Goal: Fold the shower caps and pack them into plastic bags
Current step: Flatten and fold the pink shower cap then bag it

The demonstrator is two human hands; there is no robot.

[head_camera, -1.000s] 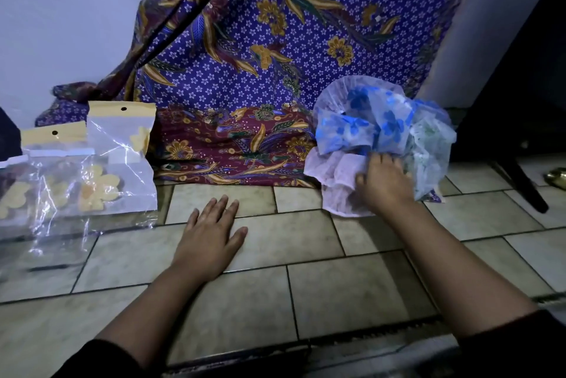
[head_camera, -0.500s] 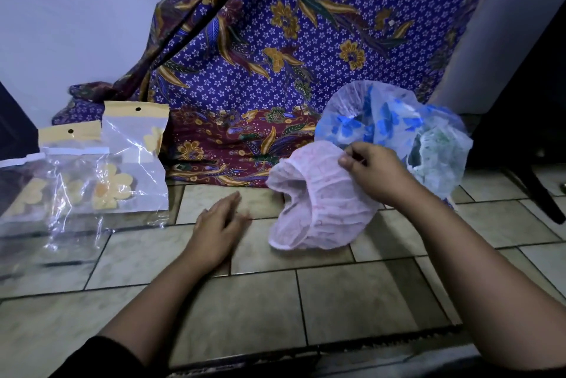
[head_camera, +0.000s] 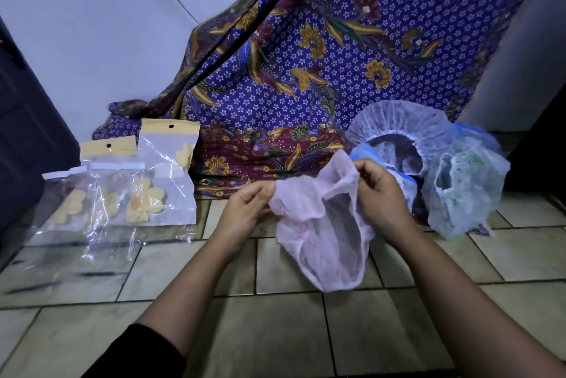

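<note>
- My left hand (head_camera: 248,209) has lifted off the beige tiled floor (head_camera: 275,331); it and my right hand (head_camera: 379,197) now pinch the sheer pink shower cap (head_camera: 321,243) above the tiles.
- Not folded yet; the crumpled blue-white caps (head_camera: 459,187) and clear yellow-topped plastic bags (head_camera: 165,175) wait.

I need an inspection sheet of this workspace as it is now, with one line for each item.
Surface: beige tiled floor with dark joints.
Job's things: pink shower cap, unfolded and held up over the floor. Pile of other caps lies at the right. Plastic bags with yellow headers stand at the left, with more bags flat before them.
Clutter: nothing seen.
Hands: left hand and right hand each pinch the pink cap's rim.
Cables: nothing seen for certain; a dark line along the cloth may be a fold.
Surroundings: batik cloth hangs behind. Pale wall and dark panel are at the left.
</note>
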